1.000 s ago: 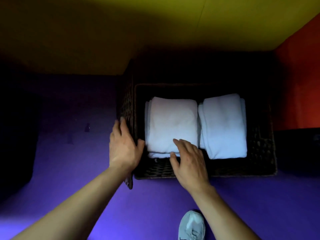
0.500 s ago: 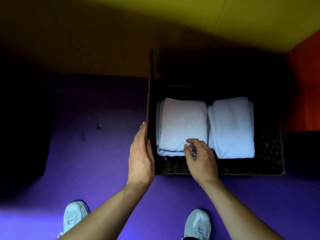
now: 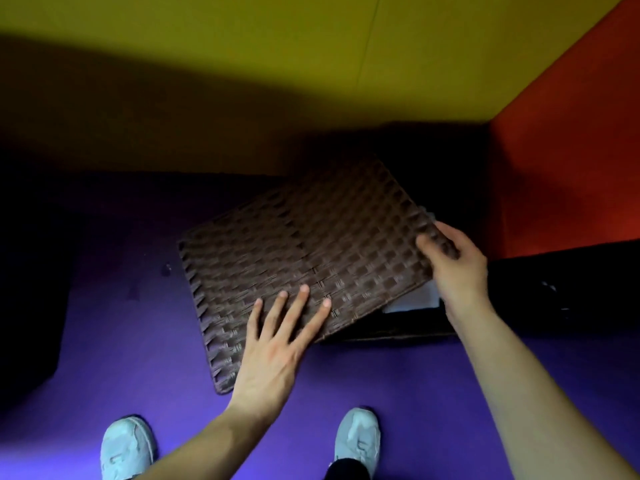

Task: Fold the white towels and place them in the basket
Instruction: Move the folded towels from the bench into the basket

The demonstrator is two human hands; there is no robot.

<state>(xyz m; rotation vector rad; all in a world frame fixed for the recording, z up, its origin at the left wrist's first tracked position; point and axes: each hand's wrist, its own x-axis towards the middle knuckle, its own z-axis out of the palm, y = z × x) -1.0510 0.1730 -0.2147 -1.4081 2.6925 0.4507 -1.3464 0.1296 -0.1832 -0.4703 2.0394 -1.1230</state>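
Note:
A brown woven lid (image 3: 304, 268) lies tilted over the dark basket (image 3: 398, 332) and covers most of it. Only a corner of a folded white towel (image 3: 414, 299) shows under the lid's right edge. My left hand (image 3: 277, 344) rests flat on the lid's near edge with its fingers spread and straight. My right hand (image 3: 450, 261) grips the lid's right corner, thumb on top and fingers curled round the edge.
The basket stands on a purple floor (image 3: 138, 358) in a corner, with a yellow wall (image 3: 242, 46) behind and a red wall (image 3: 571, 150) at right. Two white shoes (image 3: 126, 448) stand near the bottom edge. A dark object (image 3: 31, 289) sits at left.
The lid stood upright beside the basket's left side and has swung down over the towels. My right hand left the left towel and took the lid's right corner; my left hand now lies flat on it.

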